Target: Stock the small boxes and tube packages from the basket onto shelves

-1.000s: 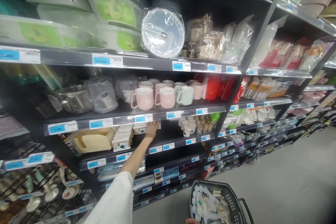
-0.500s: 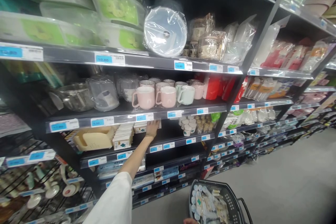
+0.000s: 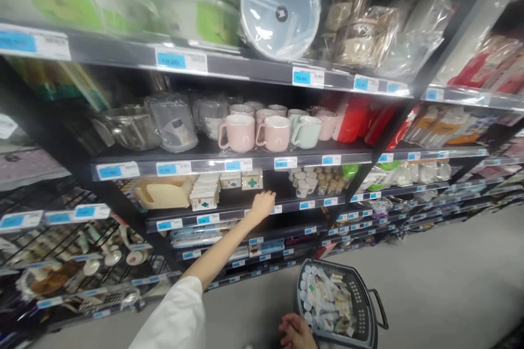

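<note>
My left hand (image 3: 262,205) is just in front of a low shelf's front edge, palm down with fingers loosely bent. Nothing shows in it. Behind it on that shelf stands a small white box with a green cross mark (image 3: 251,181), apart from the fingers. Left of that box is a row of thin white boxes (image 3: 205,192) beside a cream plastic tray (image 3: 161,193). At the bottom, my right hand (image 3: 296,331) hangs by the near left rim of a dark shopping basket (image 3: 360,305), its fingers apart and nothing visible in them. White-capped items and small packs (image 3: 327,297) fill the basket.
Pink mugs (image 3: 239,133) and a pale green mug (image 3: 307,132) stand on the shelf above. Higher up is a wrapped round container (image 3: 281,8). Small patterned cups (image 3: 305,181) sit to the right. Dark uprights (image 3: 374,155) divide the shelving. Grey floor (image 3: 429,278) lies at right.
My left hand has drawn back out of the shelf, off the small white boxes, to its front edge. My right hand has come further into view, and the view has tilted down.
</note>
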`<state>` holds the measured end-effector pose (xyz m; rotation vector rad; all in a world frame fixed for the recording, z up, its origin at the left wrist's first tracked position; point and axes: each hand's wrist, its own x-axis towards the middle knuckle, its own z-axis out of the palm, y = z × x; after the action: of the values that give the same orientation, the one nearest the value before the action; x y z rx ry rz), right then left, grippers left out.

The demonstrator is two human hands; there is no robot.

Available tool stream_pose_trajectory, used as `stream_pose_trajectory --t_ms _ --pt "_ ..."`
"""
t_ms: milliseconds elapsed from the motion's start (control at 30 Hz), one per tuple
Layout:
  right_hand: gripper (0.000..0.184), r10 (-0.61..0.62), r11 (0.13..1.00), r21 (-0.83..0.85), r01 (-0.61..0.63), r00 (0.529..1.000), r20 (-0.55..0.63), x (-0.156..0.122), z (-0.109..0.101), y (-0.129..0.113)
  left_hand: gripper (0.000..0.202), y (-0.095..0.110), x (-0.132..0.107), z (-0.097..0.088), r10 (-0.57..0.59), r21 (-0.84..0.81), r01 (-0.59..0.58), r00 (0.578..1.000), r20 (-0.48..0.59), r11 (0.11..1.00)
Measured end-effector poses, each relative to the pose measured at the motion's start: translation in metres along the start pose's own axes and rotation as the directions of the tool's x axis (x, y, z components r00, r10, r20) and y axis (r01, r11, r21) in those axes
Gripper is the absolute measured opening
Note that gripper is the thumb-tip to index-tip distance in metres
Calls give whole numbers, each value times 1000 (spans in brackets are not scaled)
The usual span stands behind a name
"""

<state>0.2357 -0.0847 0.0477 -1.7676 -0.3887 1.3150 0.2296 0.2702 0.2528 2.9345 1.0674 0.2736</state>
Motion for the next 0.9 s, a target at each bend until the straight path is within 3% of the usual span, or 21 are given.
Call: stream_pose_trajectory --t_ms 100,233,500,667,900 --pt "72 -45 999 9 44 998 46 18 -4 12 41 -11 -5 12 -118 -7 118 993 -7 993" --pt "73 -9 1000 17 9 1000 6 11 -6 20 54 -28 -4 25 -206 7 207 976 -71 978" --pt "73 23 999 47 -24 1000 9 15 -12 7 57 -53 29 34 -255 -105 262 964 73 959" --pt "75 35 997 62 -36 999 16 13 -16 6 54 -57 41 33 -238 -127 244 969 60 962" --pt "66 58 993 101 -56 998 -24 9 -10 6 49 -60 35 32 -246 -117 248 969 30 962"
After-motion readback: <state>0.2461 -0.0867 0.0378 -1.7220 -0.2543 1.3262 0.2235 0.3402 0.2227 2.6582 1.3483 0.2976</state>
